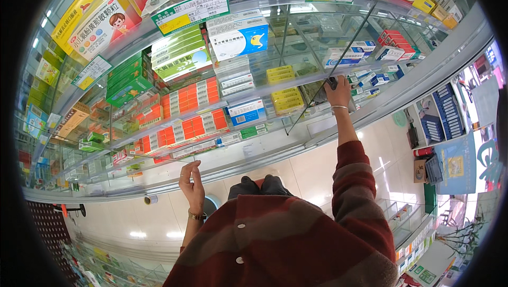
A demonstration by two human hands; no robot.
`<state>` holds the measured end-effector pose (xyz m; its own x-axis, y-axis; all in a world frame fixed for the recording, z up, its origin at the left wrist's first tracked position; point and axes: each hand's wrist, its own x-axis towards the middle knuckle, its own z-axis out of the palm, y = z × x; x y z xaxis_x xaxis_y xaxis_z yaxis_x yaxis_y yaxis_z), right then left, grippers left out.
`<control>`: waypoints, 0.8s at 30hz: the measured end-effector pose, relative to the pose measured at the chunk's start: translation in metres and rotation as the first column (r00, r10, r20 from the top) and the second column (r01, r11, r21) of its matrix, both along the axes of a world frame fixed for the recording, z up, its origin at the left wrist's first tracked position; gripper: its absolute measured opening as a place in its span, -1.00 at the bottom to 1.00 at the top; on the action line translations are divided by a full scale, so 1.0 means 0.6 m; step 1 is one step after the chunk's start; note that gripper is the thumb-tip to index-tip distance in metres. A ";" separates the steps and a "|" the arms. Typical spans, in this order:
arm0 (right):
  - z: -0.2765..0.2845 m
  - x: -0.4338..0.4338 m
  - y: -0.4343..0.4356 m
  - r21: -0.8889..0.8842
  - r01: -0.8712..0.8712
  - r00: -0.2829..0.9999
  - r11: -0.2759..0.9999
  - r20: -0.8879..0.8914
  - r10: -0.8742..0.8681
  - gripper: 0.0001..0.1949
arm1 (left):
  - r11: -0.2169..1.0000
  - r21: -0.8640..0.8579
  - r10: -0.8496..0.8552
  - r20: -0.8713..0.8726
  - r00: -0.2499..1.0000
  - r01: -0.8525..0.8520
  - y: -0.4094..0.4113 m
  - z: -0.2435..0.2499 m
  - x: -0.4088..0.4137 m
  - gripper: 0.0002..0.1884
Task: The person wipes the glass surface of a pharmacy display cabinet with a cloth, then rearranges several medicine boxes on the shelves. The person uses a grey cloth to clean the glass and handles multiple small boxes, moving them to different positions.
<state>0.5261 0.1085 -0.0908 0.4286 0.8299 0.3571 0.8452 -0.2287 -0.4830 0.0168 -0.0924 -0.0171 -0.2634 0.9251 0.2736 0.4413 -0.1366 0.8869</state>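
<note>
My right hand (338,90) reaches to the glass shelving of a medicine display cabinet, its fingers around a small dark object (332,83) that I cannot make out. Stacked yellow medicine boxes (286,98) lie to its left, and small blue-and-white boxes (373,79) to its right. Raised near the cabinet's lower edge, my left hand (192,181) has its fingers loosely bent and apart, holding nothing. Orange-and-white boxes (190,128) are stacked behind the glass beyond it. A blue-and-white box (247,113) sits between these and the yellow stack.
Glass panes and a metal cabinet edge (278,158) run across in front of me. Green-and-white boxes (180,58) and price tags (190,13) line the upper shelf. A stool (212,203) and a tape roll (151,199) are near the floor at left; shelves with blue binders (442,106) stand right.
</note>
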 end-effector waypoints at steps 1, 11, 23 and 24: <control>0.000 -0.008 -0.005 0.024 0.044 0.993 0.999 0.105 -0.046 -0.24 | 1.000 0.001 -0.004 -0.015 1.000 0.004 0.000 0.001 -0.001 -0.78; -0.049 -0.009 0.036 -0.422 0.134 0.991 0.896 0.071 -0.115 -0.10 | 0.994 -0.072 0.076 -0.036 0.996 -0.079 -0.033 0.004 -0.013 -0.76; -0.045 0.066 0.073 0.196 0.104 0.703 0.975 -0.708 0.067 -0.53 | 0.989 -0.141 0.064 0.056 0.996 -0.055 -0.029 -0.010 0.002 -0.74; -0.033 0.055 0.062 0.247 0.174 0.558 0.953 -0.823 0.111 -0.52 | 0.988 -0.142 0.066 0.062 0.996 -0.056 -0.033 -0.012 0.004 -0.74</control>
